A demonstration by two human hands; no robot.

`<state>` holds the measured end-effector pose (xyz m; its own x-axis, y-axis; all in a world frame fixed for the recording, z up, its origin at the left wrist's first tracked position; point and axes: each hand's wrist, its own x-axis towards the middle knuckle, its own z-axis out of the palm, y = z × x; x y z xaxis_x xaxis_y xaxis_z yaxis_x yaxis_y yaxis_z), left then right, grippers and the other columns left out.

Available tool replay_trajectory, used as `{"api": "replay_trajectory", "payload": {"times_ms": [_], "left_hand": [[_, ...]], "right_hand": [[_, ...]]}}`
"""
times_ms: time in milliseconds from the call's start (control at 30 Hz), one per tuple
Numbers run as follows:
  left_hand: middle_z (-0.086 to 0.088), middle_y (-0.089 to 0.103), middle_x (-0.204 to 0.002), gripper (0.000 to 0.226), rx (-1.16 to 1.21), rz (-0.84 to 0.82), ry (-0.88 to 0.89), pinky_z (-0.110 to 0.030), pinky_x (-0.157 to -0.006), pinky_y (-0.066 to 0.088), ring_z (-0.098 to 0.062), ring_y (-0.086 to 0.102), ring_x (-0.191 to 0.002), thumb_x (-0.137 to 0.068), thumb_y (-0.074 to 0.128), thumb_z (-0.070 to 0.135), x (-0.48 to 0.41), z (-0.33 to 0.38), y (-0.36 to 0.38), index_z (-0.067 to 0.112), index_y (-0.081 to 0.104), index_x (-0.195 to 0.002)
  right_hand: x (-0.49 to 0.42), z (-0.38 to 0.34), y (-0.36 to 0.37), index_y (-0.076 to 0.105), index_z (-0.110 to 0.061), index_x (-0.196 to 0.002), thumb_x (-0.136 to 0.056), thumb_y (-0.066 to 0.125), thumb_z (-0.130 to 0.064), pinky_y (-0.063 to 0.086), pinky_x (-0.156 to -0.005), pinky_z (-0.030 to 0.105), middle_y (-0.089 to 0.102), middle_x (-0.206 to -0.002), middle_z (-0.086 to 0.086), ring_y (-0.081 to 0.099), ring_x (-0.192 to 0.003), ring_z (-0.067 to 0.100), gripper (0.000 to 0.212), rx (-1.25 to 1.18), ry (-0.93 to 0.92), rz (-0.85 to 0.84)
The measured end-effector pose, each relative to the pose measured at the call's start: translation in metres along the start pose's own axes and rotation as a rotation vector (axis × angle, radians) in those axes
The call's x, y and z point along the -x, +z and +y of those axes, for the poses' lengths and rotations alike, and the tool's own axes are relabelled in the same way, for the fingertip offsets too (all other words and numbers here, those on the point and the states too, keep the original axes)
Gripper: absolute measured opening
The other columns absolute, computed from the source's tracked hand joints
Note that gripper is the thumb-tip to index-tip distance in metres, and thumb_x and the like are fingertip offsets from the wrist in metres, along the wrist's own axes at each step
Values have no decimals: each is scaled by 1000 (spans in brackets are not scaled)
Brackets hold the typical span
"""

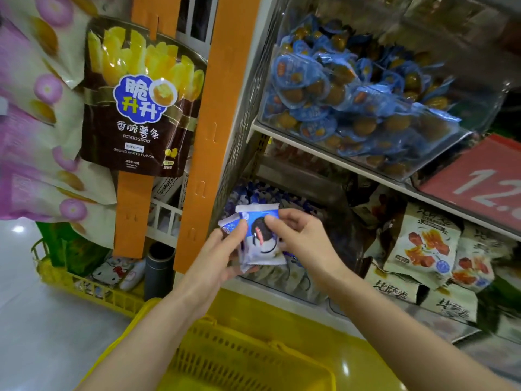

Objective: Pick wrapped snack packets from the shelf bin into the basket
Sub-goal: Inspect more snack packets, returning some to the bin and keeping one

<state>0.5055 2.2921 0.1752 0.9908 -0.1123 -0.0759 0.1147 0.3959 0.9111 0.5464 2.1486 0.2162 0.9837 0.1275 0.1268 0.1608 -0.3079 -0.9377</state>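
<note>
Shop shelving rises behind both hands, with a low shelf bin point(284, 273) of blue-and-white wrapped snacks directly behind and beneath them. The left hand point(222, 255) grips a blue-and-white packet point(260, 246) from below, thumb on its face, and a second packet point(229, 224) peeks out just behind the thumb. The right hand point(298, 238) pinches the front packet's upper right edge between thumb and fingers. Both packets are held in the air in front of the bin. Below the forearms sits a yellow basket point(239, 354). Above the right hand, an upper bin point(352, 94) holds blue wrappers. Right of it lie beige packets point(423, 241) under a red price sign point(479, 179). Above the left hand hangs a potato sticks bag point(141, 108).
</note>
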Motion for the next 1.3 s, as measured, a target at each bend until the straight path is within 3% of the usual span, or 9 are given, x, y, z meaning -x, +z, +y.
{"api": "replay_trajectory", "payload": {"times_ms": [133, 267, 367, 567, 733, 833, 900, 1033, 1300], "left_hand": [[6, 70, -103, 62, -124, -22, 48, -24, -72, 51, -4, 66, -92, -64, 69, 42, 5, -1, 3, 27, 53, -122], [1, 70, -108, 50, -136, -9, 67, -37, -88, 52, -13, 66, -98, -78, 67, 26, 6, 2, 1, 24, 51, -125], [-5, 69, -109, 49, -109, 7, 49, -39, -88, 52, -19, 67, -98, -82, 65, 20, 4, 4, 0, 17, 46, -128], [-4, 70, -106, 45, -143, 7, 31, -25, -69, 53, -14, 68, -92, -81, 66, 21, -2, 2, -6, 20, 49, -123], [3, 73, -77, 21, -137, 92, 2, -26, -65, 53, -9, 69, -71, -89, 59, 21, -8, 1, -10, 13, 60, -108], [-3, 72, -97, 27, -138, 114, -9, -35, -82, 55, -15, 69, -88, -88, 60, 22, -11, 1, -11, 16, 56, -114], [-3, 69, -107, 33, -145, 123, -8, -41, -91, 51, -17, 66, -97, -87, 61, 22, -14, 2, -10, 18, 53, -119], [-1, 69, -106, 32, -166, 108, -5, -40, -92, 51, -14, 66, -97, -87, 61, 23, -17, 2, -10, 24, 54, -118], [2, 70, -104, 30, -141, 77, -14, -37, -89, 53, -11, 67, -94, -86, 62, 23, -23, -2, -6, 29, 54, -114]], "right_hand": [[14, -3, 11, 64, -25, -85, -82, 69, -23, 47, -63, 12, 69, -70, -9, 62, -66, -3, 6, 67, -102, -29], [16, -3, 7, 62, -34, -89, -92, 54, -26, 50, -66, 12, 67, -86, -15, 61, -79, -5, 12, 148, -189, -3], [9, 0, -2, 58, -30, -106, -92, 55, -26, 48, -79, 13, 63, -108, -14, 59, -94, -5, 15, 161, -78, -58], [0, 16, -15, 62, -18, -113, -86, 63, -28, 53, -69, 19, 69, -107, -1, 66, -91, 5, 29, 84, 130, -222], [-39, 18, -33, 63, -15, -95, -87, 63, -16, 53, -59, 16, 70, -79, -8, 66, -66, 0, 8, -3, 87, 104], [-77, 26, -47, 64, -11, -100, -87, 63, -23, 51, -76, 29, 65, -92, 1, 62, -84, 14, 18, 268, 20, 404], [-98, 38, -50, 65, -3, -104, -89, 60, -25, 41, -70, 25, 62, -91, 6, 59, -87, 20, 26, 431, 46, 470], [-117, 63, -50, 61, 2, -107, -91, 58, -17, 36, -70, 22, 63, -104, 19, 59, -99, 31, 25, 539, 86, 402], [-127, 80, -52, 62, 4, -103, -88, 63, -17, 46, -82, 36, 61, -88, 16, 60, -91, 28, 25, 762, 226, 152]]}}
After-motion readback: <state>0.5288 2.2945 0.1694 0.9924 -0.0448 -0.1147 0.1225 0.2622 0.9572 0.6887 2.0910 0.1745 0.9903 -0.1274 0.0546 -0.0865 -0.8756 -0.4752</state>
